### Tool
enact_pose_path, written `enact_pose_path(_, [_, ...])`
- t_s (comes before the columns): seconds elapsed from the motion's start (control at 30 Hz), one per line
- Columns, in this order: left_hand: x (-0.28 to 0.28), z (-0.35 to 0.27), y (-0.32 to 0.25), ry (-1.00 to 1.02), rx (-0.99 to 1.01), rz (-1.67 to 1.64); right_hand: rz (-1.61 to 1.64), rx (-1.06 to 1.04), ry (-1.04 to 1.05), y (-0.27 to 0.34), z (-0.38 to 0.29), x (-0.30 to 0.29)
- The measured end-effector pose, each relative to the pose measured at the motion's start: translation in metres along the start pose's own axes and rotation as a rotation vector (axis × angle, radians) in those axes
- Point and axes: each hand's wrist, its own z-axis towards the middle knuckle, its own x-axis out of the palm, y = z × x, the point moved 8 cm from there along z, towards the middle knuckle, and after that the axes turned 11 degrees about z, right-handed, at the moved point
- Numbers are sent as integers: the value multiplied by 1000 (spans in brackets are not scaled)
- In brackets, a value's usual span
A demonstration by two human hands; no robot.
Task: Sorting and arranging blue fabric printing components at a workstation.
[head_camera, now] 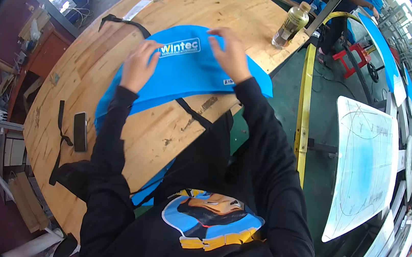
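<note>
A blue fabric saddle cover (186, 72) with a white printed logo lies across the wooden table (150, 144) in front of me. My left hand (140, 65) rests on its left part, fingertips at the edge of the logo. Over its upper right part is my right hand (231, 54), thumb and fingers apart; whether it touches the cloth cannot be told. A small white label (228, 82) sits near the lower right edge. Black straps (192, 114) run out from under the cover at its near side and at its upper left.
A smartphone (80, 131) and a black strap (61, 122) lie at the table's left. A drink bottle (291, 24) stands near the far right corner. Right of the table are a yellow metal rail (303, 113), white printing boards (365, 167), a red stool (352, 59) and another person.
</note>
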Motion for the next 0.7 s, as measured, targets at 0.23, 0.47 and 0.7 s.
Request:
enact_pose_path(0.23, [75,15,80,-124,-227,113,-259,88,80,-64,17,90])
enact_pose_path(0.47, [63,9,78,-194,-273,15,-306,110,44,-77,9,90])
enact_pose_path(0.7, [54,15,66,-213,-213,-82,-296,52,-6,-61,15,79])
